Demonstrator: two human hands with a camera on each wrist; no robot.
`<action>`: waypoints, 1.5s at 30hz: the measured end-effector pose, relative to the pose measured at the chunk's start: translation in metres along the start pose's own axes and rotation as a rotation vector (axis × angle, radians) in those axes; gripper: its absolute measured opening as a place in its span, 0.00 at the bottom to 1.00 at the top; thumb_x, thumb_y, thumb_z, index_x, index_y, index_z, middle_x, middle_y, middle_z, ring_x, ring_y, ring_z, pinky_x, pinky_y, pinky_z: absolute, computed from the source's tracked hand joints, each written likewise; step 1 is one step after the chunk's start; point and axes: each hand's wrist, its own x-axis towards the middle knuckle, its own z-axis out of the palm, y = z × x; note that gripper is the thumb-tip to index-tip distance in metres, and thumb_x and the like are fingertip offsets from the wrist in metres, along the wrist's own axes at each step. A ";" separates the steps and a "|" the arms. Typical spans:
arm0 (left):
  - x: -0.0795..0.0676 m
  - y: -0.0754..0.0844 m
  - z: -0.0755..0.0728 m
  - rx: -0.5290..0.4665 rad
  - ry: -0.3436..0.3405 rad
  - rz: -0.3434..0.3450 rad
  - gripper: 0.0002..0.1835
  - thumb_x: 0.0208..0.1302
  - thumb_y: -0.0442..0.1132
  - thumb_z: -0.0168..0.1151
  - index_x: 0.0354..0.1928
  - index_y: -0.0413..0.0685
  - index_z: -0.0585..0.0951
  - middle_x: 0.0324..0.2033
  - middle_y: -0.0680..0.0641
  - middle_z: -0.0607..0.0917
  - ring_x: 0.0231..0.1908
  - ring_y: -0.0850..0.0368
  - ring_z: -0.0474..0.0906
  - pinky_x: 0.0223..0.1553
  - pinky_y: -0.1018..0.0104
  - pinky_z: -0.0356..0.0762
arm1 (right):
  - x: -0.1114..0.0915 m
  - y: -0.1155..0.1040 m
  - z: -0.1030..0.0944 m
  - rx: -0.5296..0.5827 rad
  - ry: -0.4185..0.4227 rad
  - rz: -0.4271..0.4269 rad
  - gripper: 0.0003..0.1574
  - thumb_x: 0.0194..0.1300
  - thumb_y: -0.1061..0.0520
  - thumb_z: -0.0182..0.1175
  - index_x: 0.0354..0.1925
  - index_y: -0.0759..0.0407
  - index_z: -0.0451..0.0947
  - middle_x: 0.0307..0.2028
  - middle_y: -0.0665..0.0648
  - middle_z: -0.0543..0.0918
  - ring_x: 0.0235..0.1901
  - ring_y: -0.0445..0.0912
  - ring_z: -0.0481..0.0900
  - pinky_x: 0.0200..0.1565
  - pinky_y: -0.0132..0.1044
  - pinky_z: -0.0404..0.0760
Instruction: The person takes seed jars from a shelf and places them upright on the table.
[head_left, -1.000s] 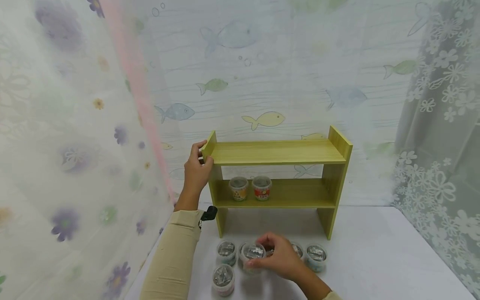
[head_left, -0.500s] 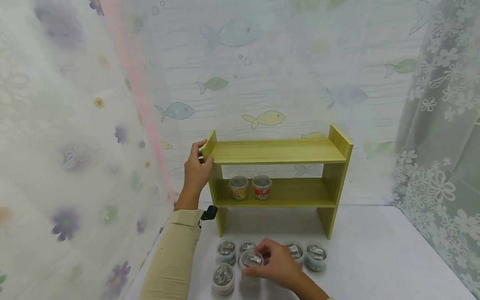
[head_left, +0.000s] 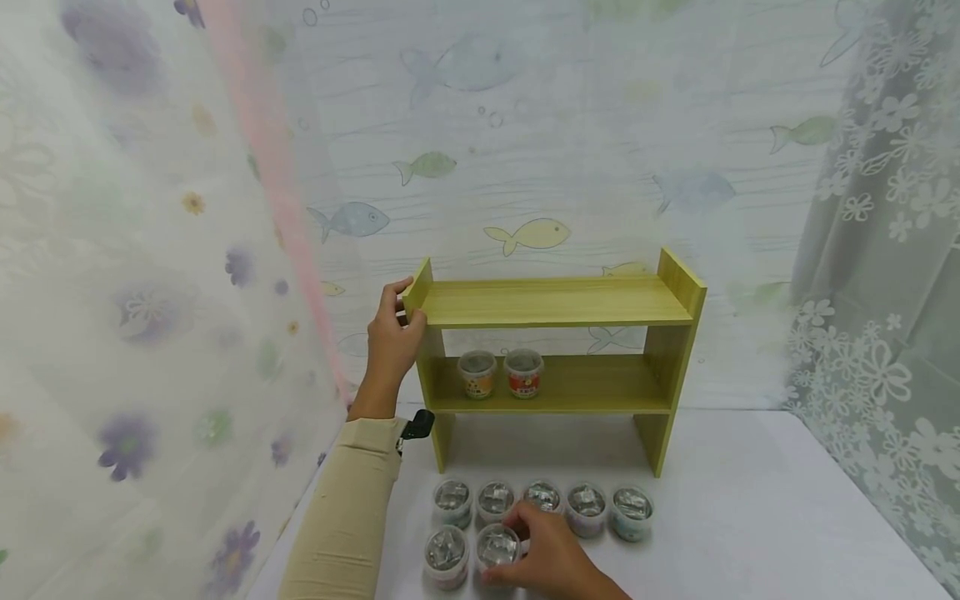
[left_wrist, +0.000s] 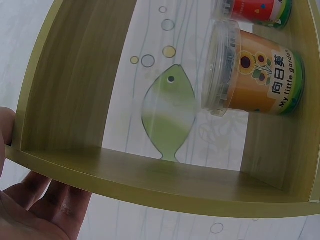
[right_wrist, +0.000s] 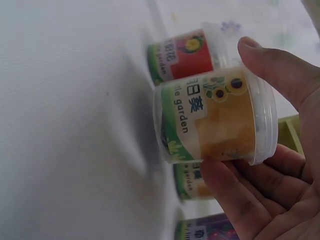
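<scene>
My left hand (head_left: 392, 342) grips the upper left side panel of a small two-tier wooden shelf (head_left: 555, 304), thumb and fingers around the board's edge. On its middle board stand a lidded orange-label cup (left_wrist: 260, 72) and a red-label cup (head_left: 523, 375). Down on the table side, my right hand (head_left: 551, 550) pinches a clear-lidded plastic cup with an orange sunflower label (right_wrist: 220, 120) between thumb and fingers. Its base is close over the white tabletop, to the right of a red-label cup (right_wrist: 192, 57) in the front row. Silvery contents show through the lid.
Several similar lidded cups form a row in front of the shelf, among them a greenish one (head_left: 632, 513) at the right end. The white table (head_left: 765, 517) extends to the right. Patterned curtains (head_left: 150, 333) hang at the left, back and right.
My right hand has brought the sunflower cup down and nearer to me, beside the front-left cup, uncovering more of the back row. The left hand keeps its grip on the shelf.
</scene>
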 end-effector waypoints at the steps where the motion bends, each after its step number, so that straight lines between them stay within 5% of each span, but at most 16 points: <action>1: 0.000 0.000 0.000 0.002 0.000 0.000 0.30 0.73 0.43 0.52 0.75 0.71 0.66 0.58 0.42 0.82 0.53 0.45 0.85 0.42 0.49 0.83 | 0.000 0.001 0.001 0.000 0.003 -0.010 0.34 0.47 0.36 0.81 0.45 0.47 0.78 0.43 0.45 0.86 0.41 0.34 0.82 0.37 0.30 0.83; 13: 0.000 0.000 0.000 -0.001 0.004 0.004 0.30 0.72 0.44 0.52 0.75 0.69 0.67 0.57 0.42 0.82 0.52 0.45 0.85 0.40 0.50 0.82 | 0.001 0.010 0.006 -0.045 0.029 -0.028 0.35 0.48 0.34 0.80 0.46 0.48 0.78 0.39 0.42 0.86 0.35 0.31 0.80 0.34 0.29 0.80; 45: 0.000 0.001 0.000 -0.007 0.000 -0.013 0.29 0.73 0.44 0.53 0.75 0.71 0.67 0.58 0.42 0.82 0.53 0.45 0.85 0.44 0.48 0.84 | 0.003 0.007 0.015 -0.053 0.060 -0.022 0.38 0.49 0.35 0.80 0.50 0.52 0.79 0.42 0.46 0.87 0.37 0.32 0.83 0.34 0.29 0.82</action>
